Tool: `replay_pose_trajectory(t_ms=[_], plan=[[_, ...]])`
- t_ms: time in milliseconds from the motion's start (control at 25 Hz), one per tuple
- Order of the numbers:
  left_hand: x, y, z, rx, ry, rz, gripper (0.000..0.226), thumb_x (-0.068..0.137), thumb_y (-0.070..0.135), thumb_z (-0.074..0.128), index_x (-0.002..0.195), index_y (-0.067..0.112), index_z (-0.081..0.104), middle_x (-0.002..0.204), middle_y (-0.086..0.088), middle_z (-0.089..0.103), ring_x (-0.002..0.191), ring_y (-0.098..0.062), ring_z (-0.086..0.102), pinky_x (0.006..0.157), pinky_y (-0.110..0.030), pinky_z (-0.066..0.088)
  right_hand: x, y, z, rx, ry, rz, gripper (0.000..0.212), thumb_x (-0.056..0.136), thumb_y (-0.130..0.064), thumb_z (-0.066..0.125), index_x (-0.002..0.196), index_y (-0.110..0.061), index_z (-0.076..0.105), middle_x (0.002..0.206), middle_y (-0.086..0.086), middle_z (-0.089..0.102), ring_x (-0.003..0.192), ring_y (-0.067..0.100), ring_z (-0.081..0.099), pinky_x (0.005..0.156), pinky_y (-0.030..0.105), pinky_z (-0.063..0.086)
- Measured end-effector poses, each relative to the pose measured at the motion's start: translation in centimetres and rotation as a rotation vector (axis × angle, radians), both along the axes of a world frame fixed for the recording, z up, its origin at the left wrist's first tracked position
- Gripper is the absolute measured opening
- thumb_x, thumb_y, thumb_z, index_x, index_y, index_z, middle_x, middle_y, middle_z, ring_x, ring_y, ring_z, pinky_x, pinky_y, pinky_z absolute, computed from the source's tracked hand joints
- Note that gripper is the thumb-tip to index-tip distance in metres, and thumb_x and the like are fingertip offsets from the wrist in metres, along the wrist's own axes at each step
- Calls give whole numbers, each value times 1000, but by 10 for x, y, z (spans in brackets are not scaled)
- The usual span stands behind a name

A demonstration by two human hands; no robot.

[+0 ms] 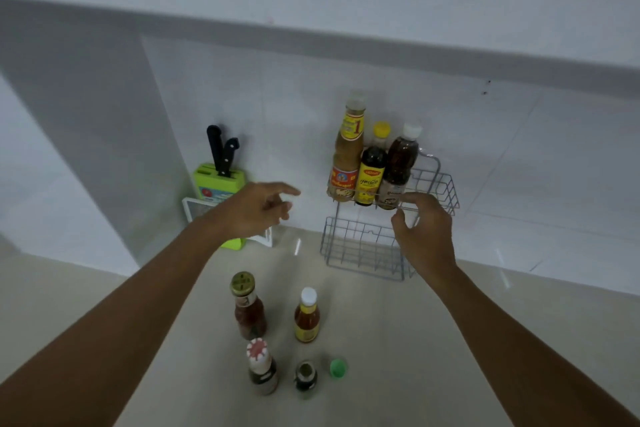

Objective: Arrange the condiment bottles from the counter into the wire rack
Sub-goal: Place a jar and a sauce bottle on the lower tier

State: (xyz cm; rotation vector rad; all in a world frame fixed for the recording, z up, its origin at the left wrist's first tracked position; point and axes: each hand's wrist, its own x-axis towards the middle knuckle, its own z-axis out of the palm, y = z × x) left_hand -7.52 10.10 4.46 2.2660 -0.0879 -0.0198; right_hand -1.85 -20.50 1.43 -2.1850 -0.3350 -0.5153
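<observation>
A two-tier wire rack point(440, 184) stands against the tiled wall. Its upper tier holds three bottles: a tall one with a yellow-red label point(347, 156), a dark one with a yellow cap point(373, 170) and a brown one with a white cap point(398, 166). The lower tier point(353, 246) holds nothing. My right hand point(424, 236) hovers just in front of the upper tier's rail, fingers curled and apart, holding nothing. My left hand point(256, 210) floats open left of the rack. On the counter stand a gold-capped red sauce bottle point(247, 308), a white-capped orange bottle point(307, 317), a red-white-capped dark bottle point(261, 369) and a small dark jar point(305, 378).
A green knife block point(218, 184) with two black-handled knives stands at the wall on the left, a white frame point(194, 208) leaning in front of it. A loose green cap point(338, 367) lies by the small jar. A pale ledge overhangs the wall above.
</observation>
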Motion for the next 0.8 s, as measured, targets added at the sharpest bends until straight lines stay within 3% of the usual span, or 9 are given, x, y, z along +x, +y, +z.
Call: replay_pose_trajectory(t_ms=[40,120,200,320,400,480,640,720,800], plan=[[-6,16,-27,57,54,3,39,95,-1,52,117,28,65,93,-6,74,92,-32,70,81,-37,58,-10,11,-3,-6,-80,35,24,84,1,67,105,-10,70,108,3,69,103,17,63,89,22,47],[-23,42,-80,175,151,20,59,85,-19,40,122,21,62,102,-3,65,98,-26,63,76,-8,47,-28,35,-11,-39,-149,144,20,82,4,67,96,-10,70,102,3,69,99,17,63,89,22,49],[-46,60,-119,157,235,38,68,73,-25,42,127,13,58,110,-2,59,106,-21,56,70,1,40,-42,62,-18,-78,-107,274,19,83,1,66,96,-12,71,98,0,69,96,15,64,88,30,53],[-76,65,-165,159,356,-47,69,68,-7,66,133,14,57,122,3,60,114,-12,55,86,-13,45,-65,105,-20,-212,85,532,25,88,-16,63,112,-22,68,111,-8,67,107,9,61,94,36,52],[-89,54,-193,-55,419,-17,61,62,9,83,120,19,64,117,-1,70,107,-19,66,96,-37,53,-78,127,-22,-368,215,678,38,90,-26,61,127,-31,58,128,-13,58,119,7,54,99,34,48],[-96,40,-225,-302,380,120,58,56,19,90,108,19,67,103,-8,74,98,-28,70,91,-56,54,-85,143,-27,-488,295,747,49,90,-29,62,136,-35,47,139,-15,48,125,8,49,100,34,47],[-102,15,-231,-511,194,338,76,53,35,86,122,21,58,106,0,71,101,-21,69,88,-41,58,-87,150,-36,-545,349,783,56,90,-27,61,142,-35,42,145,-14,44,128,9,47,103,37,46],[-102,10,-220,-464,127,302,70,60,36,81,123,29,54,104,10,69,98,-8,66,83,-25,54,-85,143,-38,-547,365,782,57,91,-27,61,143,-37,40,144,-15,44,123,7,50,101,37,48],[-97,13,-207,-376,71,235,60,66,25,80,117,37,52,98,15,67,91,-6,65,77,-20,52,-82,134,-34,-519,381,768,59,92,-29,60,146,-41,37,141,-18,45,115,3,54,98,37,51]])
